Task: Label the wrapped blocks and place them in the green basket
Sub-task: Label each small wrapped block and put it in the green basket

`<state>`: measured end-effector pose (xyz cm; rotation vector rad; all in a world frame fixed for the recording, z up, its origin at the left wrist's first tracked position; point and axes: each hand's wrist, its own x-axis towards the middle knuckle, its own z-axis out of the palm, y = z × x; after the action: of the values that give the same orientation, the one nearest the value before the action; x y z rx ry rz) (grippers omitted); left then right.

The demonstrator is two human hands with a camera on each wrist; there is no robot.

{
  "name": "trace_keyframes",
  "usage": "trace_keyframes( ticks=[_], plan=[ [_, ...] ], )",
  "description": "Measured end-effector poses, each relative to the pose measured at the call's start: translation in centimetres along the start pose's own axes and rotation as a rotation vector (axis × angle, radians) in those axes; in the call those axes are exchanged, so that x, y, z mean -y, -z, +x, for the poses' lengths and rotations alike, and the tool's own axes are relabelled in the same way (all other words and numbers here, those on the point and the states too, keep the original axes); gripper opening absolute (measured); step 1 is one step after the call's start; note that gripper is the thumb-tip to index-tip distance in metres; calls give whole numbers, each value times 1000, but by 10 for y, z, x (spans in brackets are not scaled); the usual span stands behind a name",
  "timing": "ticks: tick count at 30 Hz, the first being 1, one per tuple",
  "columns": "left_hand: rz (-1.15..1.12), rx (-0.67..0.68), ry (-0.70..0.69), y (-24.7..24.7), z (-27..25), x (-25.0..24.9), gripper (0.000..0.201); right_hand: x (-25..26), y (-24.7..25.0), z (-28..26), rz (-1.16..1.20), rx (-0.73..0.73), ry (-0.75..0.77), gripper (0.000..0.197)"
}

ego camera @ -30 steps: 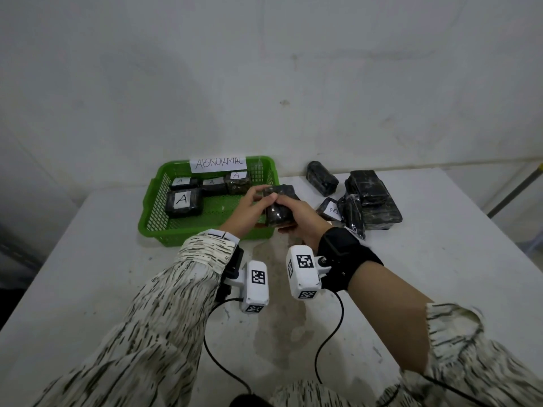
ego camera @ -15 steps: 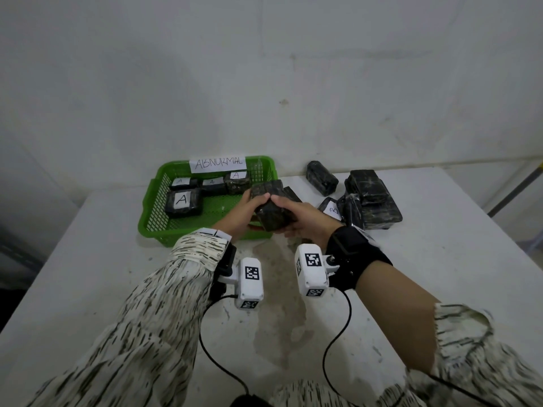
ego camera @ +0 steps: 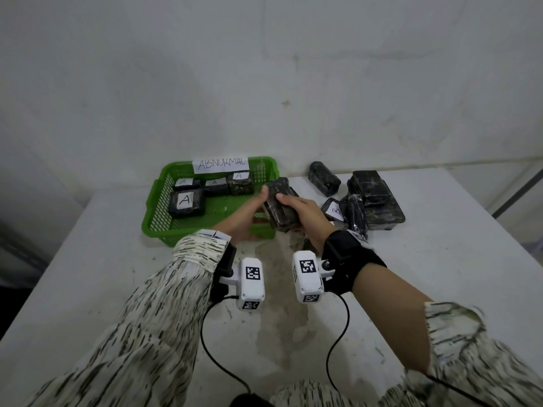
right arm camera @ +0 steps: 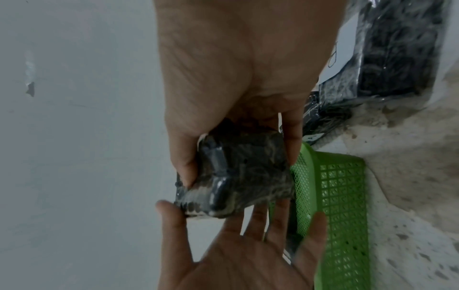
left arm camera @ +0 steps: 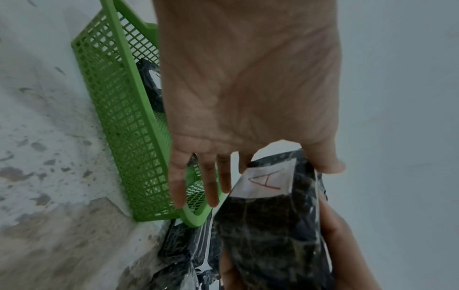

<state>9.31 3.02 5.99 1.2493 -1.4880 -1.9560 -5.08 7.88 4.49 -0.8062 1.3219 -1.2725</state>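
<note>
White tabletop carries a green basket of A-labelled blocks, and just above its right corner the right hand clasps a plastic-wrapped block, thumb and fingers curled round it, while the left hand touches its end with straight fingers.

A white paper sign fixed to the far rim of the green basket bears handwriting that is read roughly as "ABNORMAL", its middle letters unclear. A handwritten "A" is shown on the white label of each of four wrapped blocks in the basket, largest on the near-left block. A red "A" is seen on the label of the held block. A "B" is written on a label among the blocks on the table.
</note>
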Motion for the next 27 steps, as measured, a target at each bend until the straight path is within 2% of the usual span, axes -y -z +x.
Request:
trace_keyframes(
  ticks=[3,6,8,12,16,18,20,22,25,27],
  plan=[
    [-43,-97,-105,-4,2,0,42,-2,-2,1,-9,33,-40,40],
    [-31,-188,-181,-2,5,0,25,-5,0,1,13,144,-107,41],
    [-22,-191,-195,-1,5,2,25,-7,1,0,57,183,-110,38],
    [30,-149,-197,-2,3,8,28,-7,0,0,27,134,-51,40],
    [13,-243,-201,0,6,11,46,-11,-2,1,-33,60,-12,53],
    [-51,-302,-238,5,5,12,34,-9,1,1,17,55,-19,40],
    [-82,-285,-255,8,3,13,19,-5,6,0,110,68,-43,20],
    [-68,-284,-213,8,2,14,10,-2,11,0,131,84,-38,18],
    [-150,-218,-98,5,1,15,37,-6,11,3,28,44,33,14],
    [-149,-120,-62,1,-2,13,50,-8,8,5,-7,-8,72,32]
  ],
)
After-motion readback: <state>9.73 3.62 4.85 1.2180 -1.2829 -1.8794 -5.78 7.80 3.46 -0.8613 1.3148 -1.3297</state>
